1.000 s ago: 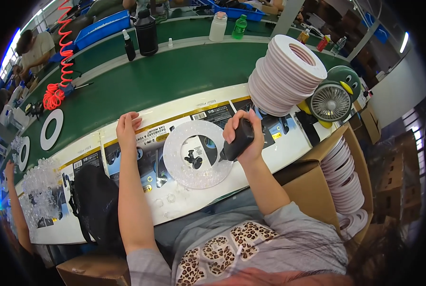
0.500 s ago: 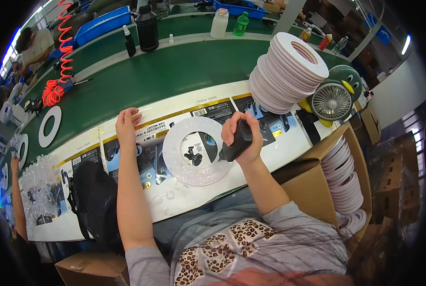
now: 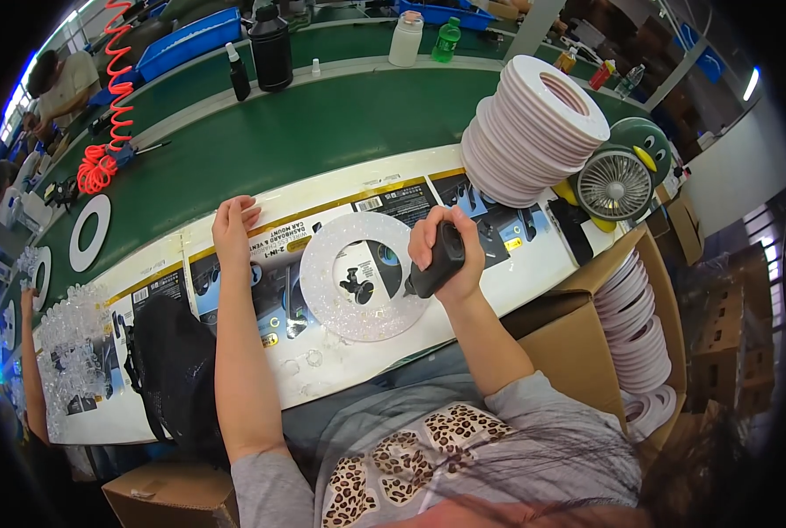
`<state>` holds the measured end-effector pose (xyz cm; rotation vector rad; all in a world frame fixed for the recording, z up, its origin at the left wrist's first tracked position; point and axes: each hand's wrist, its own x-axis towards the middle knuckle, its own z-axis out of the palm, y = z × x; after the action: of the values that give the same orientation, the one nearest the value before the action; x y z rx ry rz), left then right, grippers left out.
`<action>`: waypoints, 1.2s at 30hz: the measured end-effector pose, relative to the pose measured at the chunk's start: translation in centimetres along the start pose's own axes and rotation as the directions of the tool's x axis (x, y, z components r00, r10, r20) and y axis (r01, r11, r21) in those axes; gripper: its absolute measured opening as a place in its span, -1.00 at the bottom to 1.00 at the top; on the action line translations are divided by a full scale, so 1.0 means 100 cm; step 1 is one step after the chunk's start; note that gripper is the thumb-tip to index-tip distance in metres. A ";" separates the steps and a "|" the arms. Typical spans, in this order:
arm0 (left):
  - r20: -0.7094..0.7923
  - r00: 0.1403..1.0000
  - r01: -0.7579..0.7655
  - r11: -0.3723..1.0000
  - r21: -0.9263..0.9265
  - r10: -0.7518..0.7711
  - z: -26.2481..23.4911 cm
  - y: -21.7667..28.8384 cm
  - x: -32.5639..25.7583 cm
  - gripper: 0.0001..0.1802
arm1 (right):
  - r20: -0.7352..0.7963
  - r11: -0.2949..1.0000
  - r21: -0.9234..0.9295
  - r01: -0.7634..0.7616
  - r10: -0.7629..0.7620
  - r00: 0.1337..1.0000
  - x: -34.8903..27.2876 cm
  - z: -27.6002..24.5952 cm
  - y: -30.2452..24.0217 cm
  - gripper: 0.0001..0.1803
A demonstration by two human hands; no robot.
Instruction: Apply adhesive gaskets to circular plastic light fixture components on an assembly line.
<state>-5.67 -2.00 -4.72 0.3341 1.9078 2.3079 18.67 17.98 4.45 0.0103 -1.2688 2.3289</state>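
The right hand [image 3: 468, 264], right of centre, has its fingers [image 3: 421, 244] wrapped around a smooth black tool [image 3: 437, 267]; its tip seems to meet the flat, speckled white ring [image 3: 324, 277] on the bench [image 3: 520, 295] at mid-frame. The left hand [image 3: 232, 236], left of centre, rests empty, fingers loosely bent. A ribbed stack of glossy rings [image 3: 511, 154] leans at upper right.

Black tool [image 3: 437, 267] partly hidden by the right hand [image 3: 468, 271]
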 end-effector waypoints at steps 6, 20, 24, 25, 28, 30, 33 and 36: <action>-0.003 1.000 0.013 1.000 0.001 -0.013 0.002 0.002 -0.001 -0.70 | -0.003 1.000 0.002 0.020 -0.020 1.000 0.000 -0.003 0.000 -0.52; -0.012 1.000 0.023 1.000 -0.002 -0.023 0.002 0.002 -0.001 -0.70 | -0.091 0.996 -0.011 0.089 -0.089 0.992 0.011 -0.012 -0.013 -0.54; -0.012 1.000 0.017 1.000 0.006 -0.017 0.003 0.005 -0.002 -0.70 | -0.074 0.996 -0.003 0.086 -0.086 0.994 0.012 -0.015 -0.008 -0.53; -0.016 1.000 0.011 1.000 0.011 -0.011 0.004 0.006 -0.003 -0.70 | -0.073 0.996 -0.003 0.087 -0.087 0.994 0.012 -0.015 -0.007 -0.53; -0.024 0.999 0.027 1.000 0.008 -0.027 0.006 0.006 -0.002 -0.70 | -0.045 0.997 0.002 0.081 -0.081 0.996 0.014 -0.015 -0.005 -0.53; -0.027 0.999 0.019 1.000 0.011 -0.018 0.004 0.006 -0.002 -0.70 | -0.050 0.997 0.004 0.071 -0.071 0.996 0.013 -0.014 -0.003 -0.53; -0.021 1.000 0.015 1.000 0.011 -0.015 0.003 0.006 -0.002 -0.69 | -0.049 0.997 -0.004 0.072 -0.072 0.996 0.013 -0.014 -0.003 -0.53; -0.011 1.000 0.020 1.000 0.006 -0.020 0.004 0.005 -0.003 -0.69 | -0.052 0.998 -0.001 0.068 -0.068 0.996 0.013 -0.015 -0.004 -0.52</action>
<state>-5.22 -1.82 -4.18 0.3015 1.9143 2.2970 18.02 19.86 4.16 -0.0062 -1.2233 2.2575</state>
